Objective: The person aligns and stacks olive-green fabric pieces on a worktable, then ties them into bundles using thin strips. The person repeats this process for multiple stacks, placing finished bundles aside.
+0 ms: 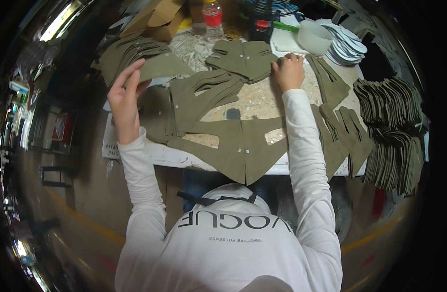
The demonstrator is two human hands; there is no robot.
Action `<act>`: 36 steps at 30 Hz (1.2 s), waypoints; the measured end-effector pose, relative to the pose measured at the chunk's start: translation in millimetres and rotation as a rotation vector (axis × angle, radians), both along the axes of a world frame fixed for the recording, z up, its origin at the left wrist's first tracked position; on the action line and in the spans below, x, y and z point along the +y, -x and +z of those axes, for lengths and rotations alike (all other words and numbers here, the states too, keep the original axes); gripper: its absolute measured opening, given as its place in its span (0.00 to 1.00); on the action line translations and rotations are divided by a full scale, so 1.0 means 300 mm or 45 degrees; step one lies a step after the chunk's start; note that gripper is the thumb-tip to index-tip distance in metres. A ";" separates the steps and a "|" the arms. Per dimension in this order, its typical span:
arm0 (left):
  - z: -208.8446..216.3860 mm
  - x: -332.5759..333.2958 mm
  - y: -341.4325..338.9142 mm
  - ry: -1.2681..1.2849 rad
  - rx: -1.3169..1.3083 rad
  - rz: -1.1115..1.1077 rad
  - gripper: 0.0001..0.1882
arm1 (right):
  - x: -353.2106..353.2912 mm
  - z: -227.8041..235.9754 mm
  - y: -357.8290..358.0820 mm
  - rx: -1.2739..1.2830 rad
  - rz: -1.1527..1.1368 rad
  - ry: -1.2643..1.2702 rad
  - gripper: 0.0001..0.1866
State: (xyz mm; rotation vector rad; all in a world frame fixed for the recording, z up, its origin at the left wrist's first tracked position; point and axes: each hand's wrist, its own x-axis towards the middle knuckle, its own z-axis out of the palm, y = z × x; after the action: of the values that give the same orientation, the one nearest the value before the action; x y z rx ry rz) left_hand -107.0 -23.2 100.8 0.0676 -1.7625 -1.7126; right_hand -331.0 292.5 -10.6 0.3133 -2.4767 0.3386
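Note:
My left hand [125,104] is raised at the left of the table, its fingers stretched out and thumb apart. Its fingertips are beside an olive fabric piece [166,67] on a fanned stack [128,52]; I cannot tell whether they touch it. At the far middle my right hand [289,73] has its fingers curled at the right edge of another olive fabric stack [245,59], closed on that edge. Between my arms, two mirrored olive pieces [243,148] with cut-out openings lie edge to edge, overhanging the table's front. Further cut pieces [201,95] lie behind them.
Tall olive fabric stacks [391,126] stand at the right edge, with loose slit pieces [338,131] beside my right forearm. At the back are a cardboard box [162,19], a red-labelled bottle [213,20], a translucent bowl [314,38] and pale stacked discs [345,44].

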 end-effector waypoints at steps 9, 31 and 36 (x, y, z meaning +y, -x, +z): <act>-0.048 -0.026 -0.245 0.146 -0.315 0.101 0.11 | -0.088 -0.007 0.034 -0.212 0.278 0.757 0.20; -0.335 0.393 -0.327 0.105 -0.700 -0.323 0.18 | 0.206 0.091 -0.802 -1.491 0.509 1.394 0.22; -0.335 0.394 -0.330 0.074 -0.699 -0.353 0.18 | 0.201 0.018 -0.851 -1.258 0.507 1.335 0.26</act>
State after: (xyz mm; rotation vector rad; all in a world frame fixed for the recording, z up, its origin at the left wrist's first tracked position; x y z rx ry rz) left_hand -7.9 94.9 0.5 0.3059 -2.3060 -1.9659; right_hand -75.7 352.7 -5.2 0.1854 -2.6066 2.2804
